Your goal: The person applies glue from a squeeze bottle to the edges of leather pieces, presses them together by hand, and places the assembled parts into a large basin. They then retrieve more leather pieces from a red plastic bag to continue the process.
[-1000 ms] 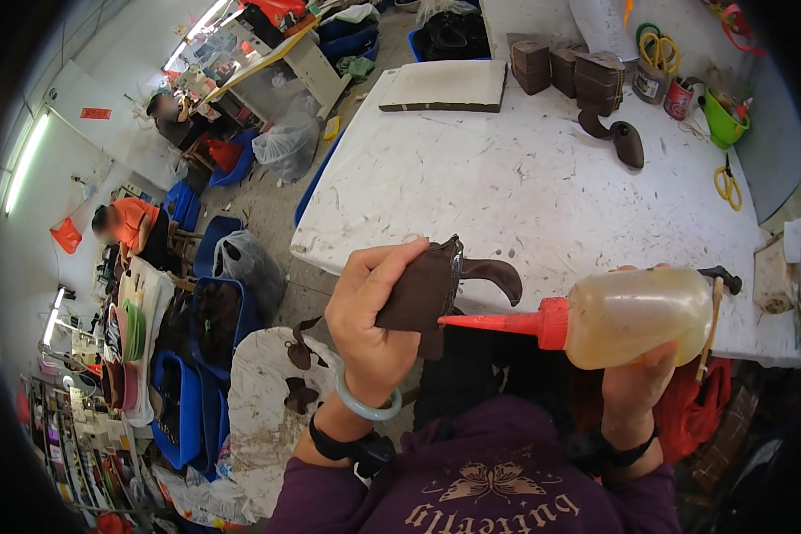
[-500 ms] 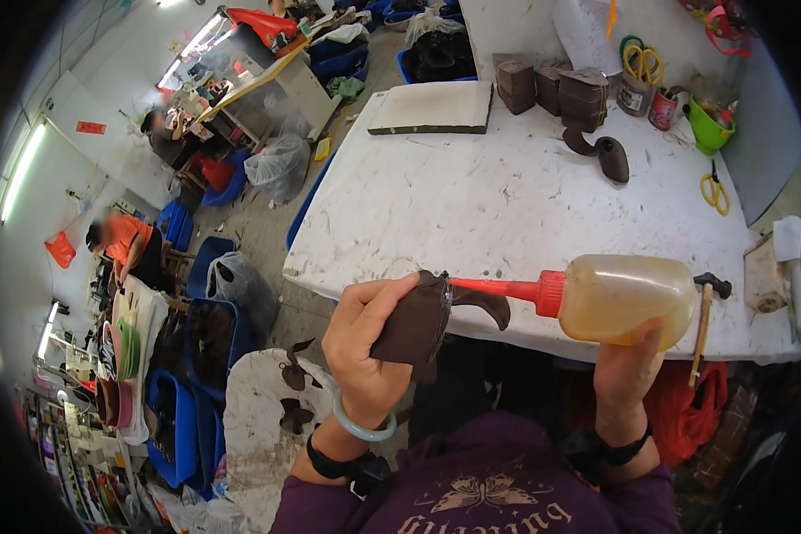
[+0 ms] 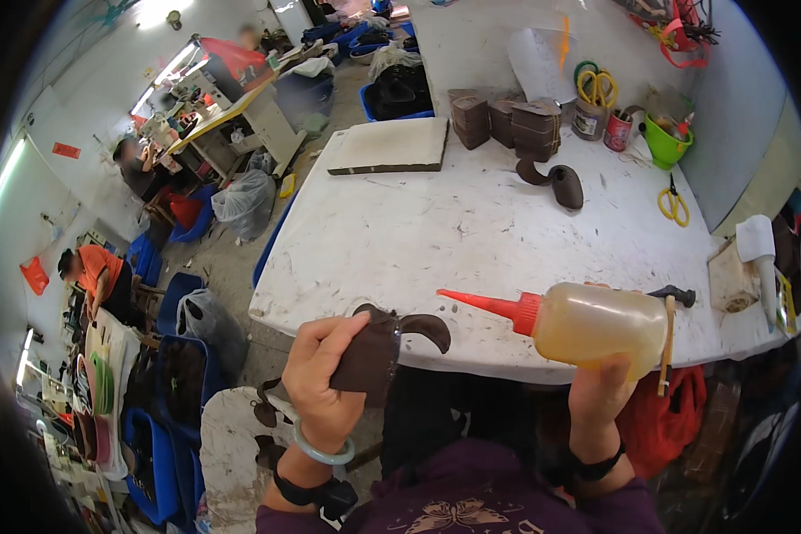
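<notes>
Pinched in my left hand (image 3: pixel 322 383) is a dark brown leather-like shoe piece (image 3: pixel 369 356), held just off the table's front edge. A curved strap (image 3: pixel 431 330) sticks out from its right side, and a thin shiny line runs down the edge beside it. My right hand (image 3: pixel 599 396) grips a squeeze bottle (image 3: pixel 601 327) of amber liquid from below, tilted on its side. Its long red nozzle (image 3: pixel 485 304) points left, above the strap and apart from the piece. The fingers on the bottle's far side are mostly hidden.
On the white table (image 3: pixel 374 240) lie a pale board (image 3: pixel 392 145), bundled brown pieces (image 3: pixel 534 129), a curled brown piece (image 3: pixel 567 187), yellow scissors (image 3: pixel 675 206) and a hammer (image 3: pixel 667 347). A green cup (image 3: pixel 666 142) stands far right. Blue bins (image 3: pixel 151 454) and two co-workers are leftward.
The red nozzle tip has come away from the edge of the brown piece. My left hand has lowered with the piece, widening the gap to the bottle. The whole view has shifted.
</notes>
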The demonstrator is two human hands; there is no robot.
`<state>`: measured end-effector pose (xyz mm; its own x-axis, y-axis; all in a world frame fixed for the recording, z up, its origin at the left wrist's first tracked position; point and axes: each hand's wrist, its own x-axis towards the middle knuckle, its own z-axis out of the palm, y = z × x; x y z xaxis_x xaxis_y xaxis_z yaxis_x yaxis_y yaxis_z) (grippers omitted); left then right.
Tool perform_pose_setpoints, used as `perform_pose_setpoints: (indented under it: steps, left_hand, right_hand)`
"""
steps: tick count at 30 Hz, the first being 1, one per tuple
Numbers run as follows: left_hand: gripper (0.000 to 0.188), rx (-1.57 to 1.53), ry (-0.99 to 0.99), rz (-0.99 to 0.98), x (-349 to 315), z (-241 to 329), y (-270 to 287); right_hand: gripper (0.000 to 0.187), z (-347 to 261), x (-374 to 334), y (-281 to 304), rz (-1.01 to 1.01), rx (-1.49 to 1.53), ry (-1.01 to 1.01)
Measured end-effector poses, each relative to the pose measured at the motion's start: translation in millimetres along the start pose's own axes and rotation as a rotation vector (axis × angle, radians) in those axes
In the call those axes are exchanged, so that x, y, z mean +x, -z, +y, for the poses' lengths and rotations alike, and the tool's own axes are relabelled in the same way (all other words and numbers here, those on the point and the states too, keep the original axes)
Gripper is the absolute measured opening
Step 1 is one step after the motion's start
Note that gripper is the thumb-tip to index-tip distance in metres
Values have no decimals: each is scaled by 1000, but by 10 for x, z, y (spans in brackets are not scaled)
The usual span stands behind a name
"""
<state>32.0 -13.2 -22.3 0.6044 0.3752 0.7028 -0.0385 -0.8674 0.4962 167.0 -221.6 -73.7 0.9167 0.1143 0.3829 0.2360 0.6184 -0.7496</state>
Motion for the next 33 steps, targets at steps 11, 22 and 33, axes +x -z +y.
perform_pose_setpoints:
  steps: [11, 22, 33]
  left_hand:
    - [41, 36, -97, -62, 31, 34, 80]
    - [32, 57, -112, -18, 57, 111, 82]
    - [34, 129, -217, -71, 67, 142, 37]
  right_hand:
    - [88, -8, -73, -120, -64, -9, -37]
    - [85, -79, -91, -107, -173, -113, 156]
    - [93, -66, -61, -112, -368, -225, 301]
